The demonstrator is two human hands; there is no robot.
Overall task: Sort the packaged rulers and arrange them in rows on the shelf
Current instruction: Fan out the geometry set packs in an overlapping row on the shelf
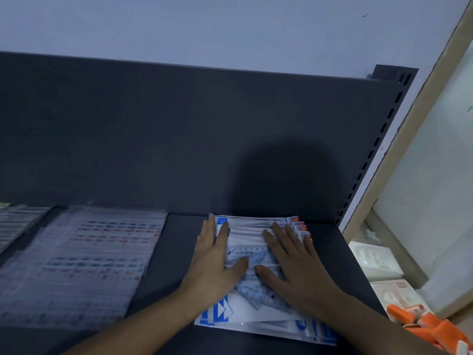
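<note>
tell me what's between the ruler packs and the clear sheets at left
Head view: bare dark shelf, with the left hand overlapping the packs' edge.

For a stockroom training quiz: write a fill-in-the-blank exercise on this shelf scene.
1. The fanned stack of clear-plastic ruler packets with blue-and-white cards lies on the dark grey metal ____.
2. Counting the left hand and the right hand, ____ hands press flat on that stack.
3. The blurred clear packets with coloured rows lie to the stack's ____.
4. The plastic items at the lower right corner are coloured ____.
Missing words: shelf; two; left; orange.
</note>
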